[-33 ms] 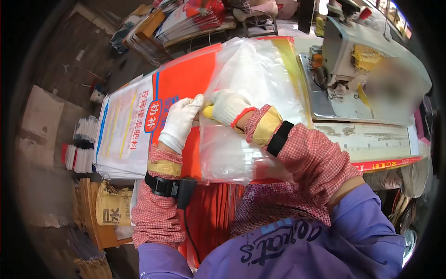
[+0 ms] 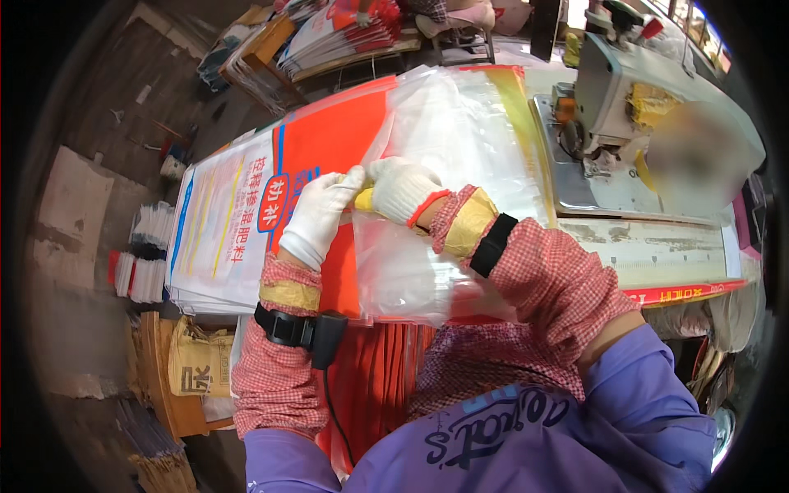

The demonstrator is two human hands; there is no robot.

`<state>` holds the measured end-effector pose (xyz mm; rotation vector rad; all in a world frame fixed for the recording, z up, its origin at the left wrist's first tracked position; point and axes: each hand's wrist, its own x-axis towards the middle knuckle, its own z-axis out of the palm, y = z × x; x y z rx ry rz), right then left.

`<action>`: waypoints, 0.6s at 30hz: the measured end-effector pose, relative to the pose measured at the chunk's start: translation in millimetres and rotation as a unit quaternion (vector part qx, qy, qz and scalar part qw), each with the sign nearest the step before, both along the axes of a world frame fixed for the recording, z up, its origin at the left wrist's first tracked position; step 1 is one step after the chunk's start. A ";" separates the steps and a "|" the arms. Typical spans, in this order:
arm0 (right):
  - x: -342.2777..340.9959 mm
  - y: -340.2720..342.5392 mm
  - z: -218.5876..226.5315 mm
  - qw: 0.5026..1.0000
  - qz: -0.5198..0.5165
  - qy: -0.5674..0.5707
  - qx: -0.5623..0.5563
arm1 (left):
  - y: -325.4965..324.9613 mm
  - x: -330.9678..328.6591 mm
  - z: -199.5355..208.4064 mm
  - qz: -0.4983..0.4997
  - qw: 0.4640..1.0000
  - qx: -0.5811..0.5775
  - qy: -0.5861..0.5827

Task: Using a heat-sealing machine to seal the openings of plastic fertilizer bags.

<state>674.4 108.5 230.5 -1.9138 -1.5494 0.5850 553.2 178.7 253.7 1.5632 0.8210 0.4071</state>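
Note:
My left hand (image 2: 319, 212), in a white glove, is closed with its fingertips pinched at the left edge of a clear plastic liner bag (image 2: 460, 140). Fingertip to fingertip with it, my right hand (image 2: 404, 191) pinches the same edge; its knit glove has yellow on the thumb. The film lies wrinkled over the right part of a stack of printed sacks (image 2: 335, 123) in red, white and blue. Exactly how much film is between the fingers is hidden by the gloves.
An industrial sewing machine (image 2: 620, 90) stands on the right of the table, with a ruler strip (image 2: 649, 246) before it. More sacks are piled on a bench (image 2: 357, 62) at the back. Red sacks (image 2: 370, 386) hang below the front edge. A wooden stand (image 2: 160, 370) is lower left.
My hands stay pinched together at the film's edge, with only a slight shift of the fingers. The film's folds have altered a little.

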 end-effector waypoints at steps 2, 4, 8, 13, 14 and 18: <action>-16.2 10.4 8.8 0.999 -0.027 -0.031 -0.032 | 21.0 -11.3 -19.4 -0.022 0.994 -0.075 -0.078; -19.4 7.2 10.4 0.996 -0.041 -0.066 -0.041 | 38.8 -27.4 -18.1 -0.028 0.994 -0.055 -0.091; 2.3 -12.7 7.7 0.979 0.001 -0.190 -0.072 | 82.8 -85.0 17.9 0.068 0.967 0.033 -0.242; 1.7 -13.4 -7.8 0.919 -0.110 -0.270 0.266 | 60.9 -81.0 38.3 0.051 0.969 0.105 -0.216; -21.9 -11.8 2.1 0.915 -0.068 -0.332 0.218 | 37.2 -60.7 41.1 0.094 0.971 0.141 -0.171; -119.1 -52.1 3.6 0.894 0.446 -0.036 -0.006 | 22.1 -50.3 54.8 0.033 0.967 0.195 -0.159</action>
